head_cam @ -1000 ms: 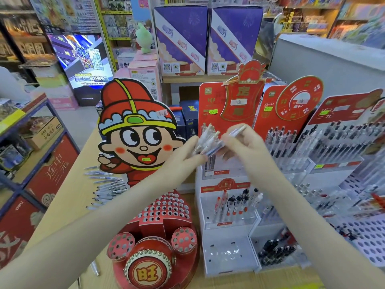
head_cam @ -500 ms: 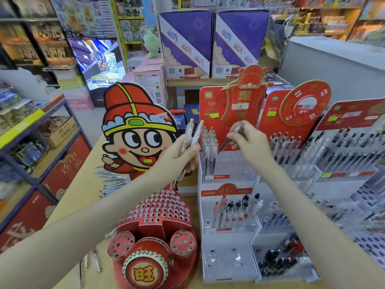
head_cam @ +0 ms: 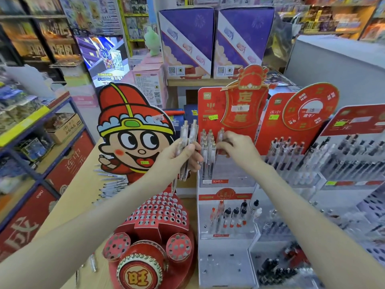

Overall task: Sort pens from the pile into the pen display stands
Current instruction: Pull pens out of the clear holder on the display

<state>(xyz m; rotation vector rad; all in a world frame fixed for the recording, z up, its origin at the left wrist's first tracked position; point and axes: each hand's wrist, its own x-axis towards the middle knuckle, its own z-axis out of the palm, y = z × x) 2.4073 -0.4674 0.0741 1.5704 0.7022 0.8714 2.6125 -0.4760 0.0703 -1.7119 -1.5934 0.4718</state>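
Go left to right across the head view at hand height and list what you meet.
Blue shelf unit → cartoon cutout → left hand gripping clear pens → right hand pinching one pen → rows of black pens.

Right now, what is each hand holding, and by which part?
Left hand: a bundle of clear pens, grip around their middles. Right hand: a single pen, pinched near its top end.

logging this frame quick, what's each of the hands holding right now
Left hand: closed round a bunch of clear pens.
Right hand: pinching one clear pen at the red display stand, top row.
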